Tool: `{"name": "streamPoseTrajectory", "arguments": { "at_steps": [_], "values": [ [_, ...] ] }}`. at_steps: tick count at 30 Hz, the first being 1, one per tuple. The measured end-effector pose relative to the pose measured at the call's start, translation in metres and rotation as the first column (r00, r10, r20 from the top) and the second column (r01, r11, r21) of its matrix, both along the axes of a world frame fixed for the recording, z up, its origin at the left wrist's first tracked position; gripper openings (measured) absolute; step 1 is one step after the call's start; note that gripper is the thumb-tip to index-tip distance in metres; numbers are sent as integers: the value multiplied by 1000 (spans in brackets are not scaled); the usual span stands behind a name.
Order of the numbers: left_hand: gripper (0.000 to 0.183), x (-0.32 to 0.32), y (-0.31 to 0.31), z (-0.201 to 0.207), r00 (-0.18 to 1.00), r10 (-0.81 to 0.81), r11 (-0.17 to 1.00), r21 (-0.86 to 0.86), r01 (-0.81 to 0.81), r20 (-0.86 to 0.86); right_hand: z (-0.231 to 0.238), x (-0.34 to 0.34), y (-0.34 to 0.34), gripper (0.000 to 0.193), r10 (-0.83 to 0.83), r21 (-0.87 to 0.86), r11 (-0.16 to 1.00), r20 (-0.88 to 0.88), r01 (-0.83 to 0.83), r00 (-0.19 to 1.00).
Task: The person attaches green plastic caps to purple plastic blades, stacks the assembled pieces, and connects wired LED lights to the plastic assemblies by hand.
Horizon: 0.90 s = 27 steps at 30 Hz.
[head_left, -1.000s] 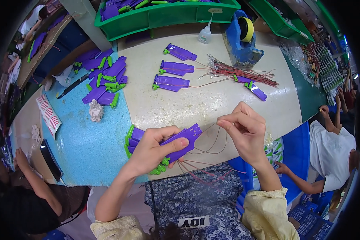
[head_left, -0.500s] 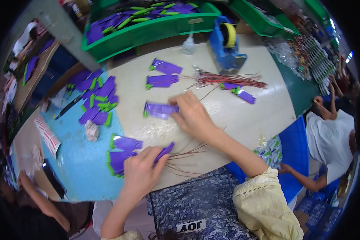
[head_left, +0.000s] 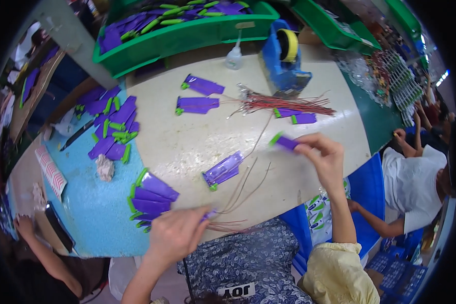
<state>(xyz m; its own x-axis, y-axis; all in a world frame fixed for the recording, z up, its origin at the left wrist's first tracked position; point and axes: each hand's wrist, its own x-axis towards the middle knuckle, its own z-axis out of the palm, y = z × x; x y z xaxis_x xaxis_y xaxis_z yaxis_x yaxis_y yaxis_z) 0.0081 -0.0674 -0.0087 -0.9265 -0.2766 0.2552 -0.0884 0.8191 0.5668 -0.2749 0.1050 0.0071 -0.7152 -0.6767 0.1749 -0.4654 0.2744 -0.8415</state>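
Note:
My right hand point(head_left: 323, 154), raised over the table's right side, pinches a flat purple piece with a green end point(head_left: 287, 143). At the near edge, my left hand point(head_left: 175, 230) is closed on another purple piece point(head_left: 207, 216), mostly hidden by the fingers; thin red-brown wires point(head_left: 230, 223) trail beside it. Between the hands lies a purple piece with a green tip point(head_left: 224, 169), a wire running from it. Left of it, several purple pieces point(head_left: 152, 195) are fanned out, overlapping. Two more point(head_left: 202, 85) lie farther back, near a bundle of red wires point(head_left: 289, 103).
A green bin point(head_left: 187, 44) of purple and green parts stands at the back, beside a small bottle point(head_left: 234, 58) and a blue tape dispenser point(head_left: 283, 66). A loose purple pile point(head_left: 111, 121) covers the blue mat. At right is a blue tub point(head_left: 365, 197), with a co-worker's hand point(head_left: 354, 205) beside it.
My right hand has moved right and now holds a purple piece there. The piece it held before appears to lie nearer me on the table. My left hand has shifted slightly nearer.

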Motion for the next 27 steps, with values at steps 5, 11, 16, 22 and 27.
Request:
{"name": "streamPoseTrajectory", "arguments": {
  "at_steps": [5,11,16,22,27],
  "values": [
    [21,5,15,2,987,-37,989,-134,58,154,-4,40,-69,14,438,85,888,137,-451,888],
    [19,-13,20,1,971,109,982,-172,-73,214,-25,48,-93,15,497,197,816,243,-544,833],
    [18,-16,13,-2,991,61,998,-23,-59,121,-23,60,-88,32,663,253,749,-272,-613,698],
    [22,-14,3,4,955,253,941,191,-280,154,-15,76,-66,33,418,27,868,500,-496,758],
    [29,-29,2,7,983,180,923,350,-159,-28,-16,92,-56,41,433,-210,897,586,-389,685]
  ]
}}
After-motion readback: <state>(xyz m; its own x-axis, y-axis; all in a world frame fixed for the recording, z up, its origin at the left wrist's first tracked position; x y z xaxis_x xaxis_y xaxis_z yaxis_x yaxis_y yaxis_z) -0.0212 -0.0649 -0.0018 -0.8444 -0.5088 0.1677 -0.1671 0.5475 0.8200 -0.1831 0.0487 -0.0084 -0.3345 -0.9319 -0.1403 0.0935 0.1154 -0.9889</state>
